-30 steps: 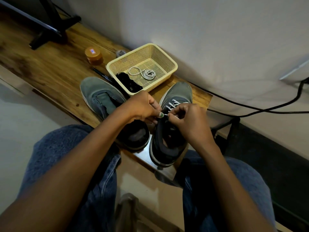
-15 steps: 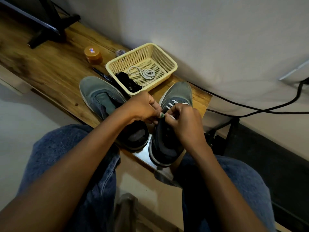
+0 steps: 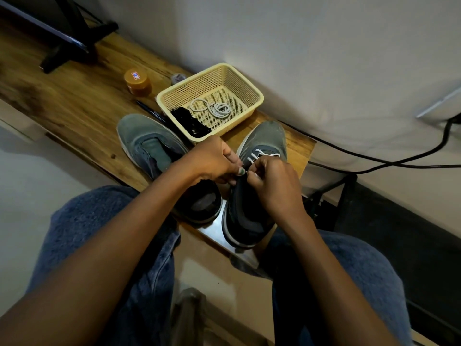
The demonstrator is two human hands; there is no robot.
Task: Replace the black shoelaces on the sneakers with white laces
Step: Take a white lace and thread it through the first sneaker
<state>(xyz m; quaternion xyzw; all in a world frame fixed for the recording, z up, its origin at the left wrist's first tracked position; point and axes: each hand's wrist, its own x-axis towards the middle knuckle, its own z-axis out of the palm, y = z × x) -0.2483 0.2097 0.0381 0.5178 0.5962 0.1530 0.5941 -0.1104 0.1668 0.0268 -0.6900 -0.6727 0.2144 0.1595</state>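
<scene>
Two grey sneakers stand side by side on the wooden table. The right sneaker (image 3: 268, 139) has a white lace (image 3: 262, 154) threaded through its front eyelets. My left hand (image 3: 214, 162) and my right hand (image 3: 274, 182) meet over its middle eyelets, each pinching the white lace where it enters the shoe. The left sneaker (image 3: 147, 141) has no lace and its tongue lies bare. Behind the shoes a cream mesh basket (image 3: 252, 86) holds a coiled white lace (image 3: 214, 108) and a heap of black laces (image 3: 190, 121).
An orange-lidded jar (image 3: 138, 81) and a black pen (image 3: 152, 112) lie left of the basket. A black stand (image 3: 74, 38) occupies the table's far left. Black cables (image 3: 374, 161) run off the table's right end along the wall. My knees sit under the near edge.
My right hand has shifted slightly toward the shoe's heel and closer to the left hand, working the white lace at the eyelets. The shoes and basket have stayed put.
</scene>
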